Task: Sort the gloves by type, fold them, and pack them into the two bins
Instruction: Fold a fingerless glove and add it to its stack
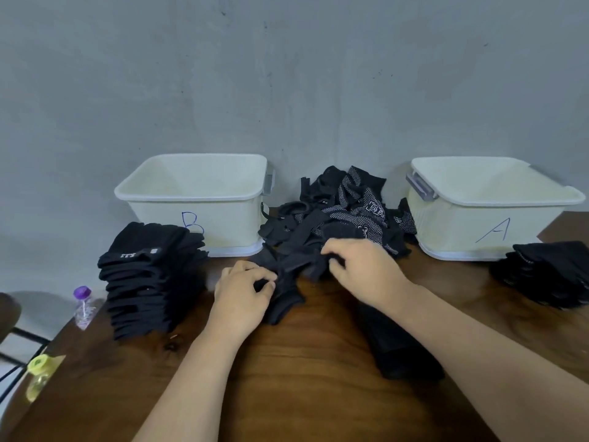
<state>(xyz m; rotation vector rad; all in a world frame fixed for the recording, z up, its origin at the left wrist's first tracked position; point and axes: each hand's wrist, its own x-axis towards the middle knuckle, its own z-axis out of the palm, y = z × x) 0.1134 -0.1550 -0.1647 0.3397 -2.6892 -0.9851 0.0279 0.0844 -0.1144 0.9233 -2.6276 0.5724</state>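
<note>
1. To the left of the left hand (243,291), just beside it, a tall stack of folded black gloves (149,282) stands on the wooden table (302,393). It leans a little, and a band with white marks lies across its top.
2. Further left of that hand, at the table's edge, stands a small clear bottle with a purple cap (83,306). Nearer the person on the same side is a bottle with a yellow cap (38,374).
3. Well to the right of the right hand (360,272) lies a lower stack of dark folded gloves (548,275).
4. Under the right forearm a long black folded piece (398,346) lies flat on the wood, partly hidden by the arm.
5. Just beyond both hands a loose heap of black gloves (338,215) fills the gap between the two bins, some plain and some with white dots. Its near edge reaches the fingers.
6. Beyond the left hand stands the pale bin marked B (223,218). The tall stack covers part of its front corner, and what shows of its inside is bare pale wall.
7. Beyond the right hand and to its right stands the pale bin marked A (478,224), with a grey handle on its left end. Only pale inner wall shows there too.
8. The left hand's fingers are curled, and thumb and fingertips pinch one end of a black glove (283,298) that trails toward the person.
9. The right hand is curled knuckles-up over the same dark fabric at the heap's near edge and grips it. Its fingertips are buried, so I cannot tell exactly where one glove ends and the heap begins.
</note>
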